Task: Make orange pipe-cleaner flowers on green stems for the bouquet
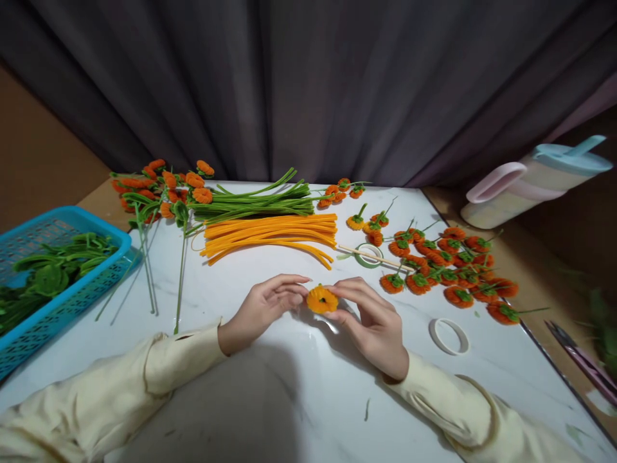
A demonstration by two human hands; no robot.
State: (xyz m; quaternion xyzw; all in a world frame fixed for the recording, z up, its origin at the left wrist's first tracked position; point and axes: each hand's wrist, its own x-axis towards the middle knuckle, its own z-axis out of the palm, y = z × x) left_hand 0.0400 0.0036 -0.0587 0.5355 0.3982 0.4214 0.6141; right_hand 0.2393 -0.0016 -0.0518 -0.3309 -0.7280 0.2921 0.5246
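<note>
Marbled white tabletop [337, 399], fluffy yellow-orange flower [322, 299] with dark centre.

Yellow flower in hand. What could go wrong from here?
1. The flower sits in the right hand's fingertips. The left hand is open beside it, contact unclear, so it might slip, or its petals get squashed if pinched harder.
2. Orange heads crowd the table's right edge, one stem poking past it. A bump could push some off.
3. The stick reaches the heads; knocking it might shift them.
</note>
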